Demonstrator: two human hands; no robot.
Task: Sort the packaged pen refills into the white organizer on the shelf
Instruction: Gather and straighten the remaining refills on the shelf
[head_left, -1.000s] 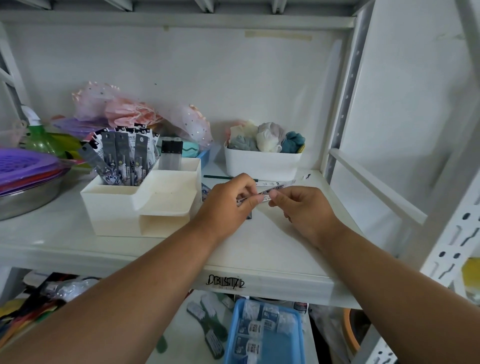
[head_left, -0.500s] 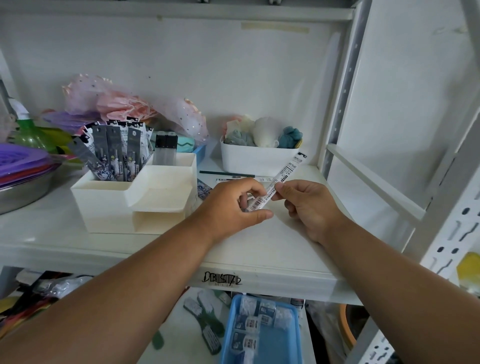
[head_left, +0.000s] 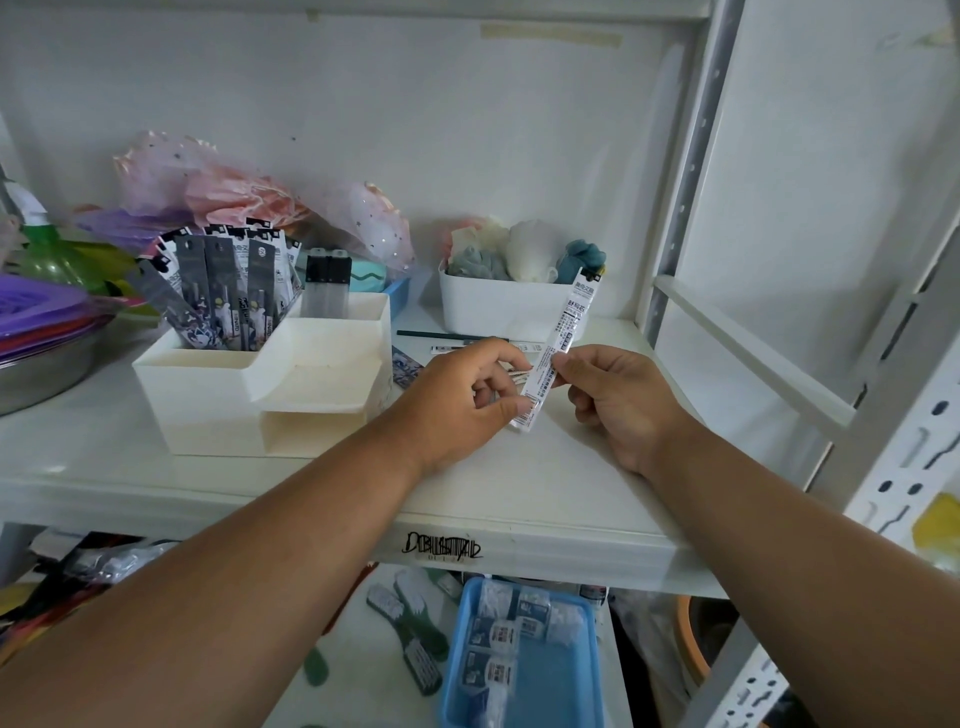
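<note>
A long white packaged pen refill (head_left: 563, 332) stands nearly upright over the shelf, right of the white organizer (head_left: 223, 395). My left hand (head_left: 462, 400) pinches its lower end with thumb and fingers. My right hand (head_left: 618, 400) pinches its middle from the right. The organizer's back left compartment holds several dark refill packs (head_left: 228, 291), and two clear packs with black tops (head_left: 326, 288) stand in the back right compartment. More refill packs (head_left: 467, 345) lie flat on the shelf behind my left hand, partly hidden by it.
A white bin of cloth items (head_left: 504, 306) stands at the back right. A steel bowl with purple lids (head_left: 36, 353) sits at far left. Pink netting (head_left: 249, 197) fills the back. Below the shelf is a blue tray (head_left: 524, 670). A shelf upright (head_left: 685, 171) stands on the right.
The refill pack has swung from lying nearly flat between my hands to nearly upright. My left hand has slid down to its lower end; both hands stay in place.
</note>
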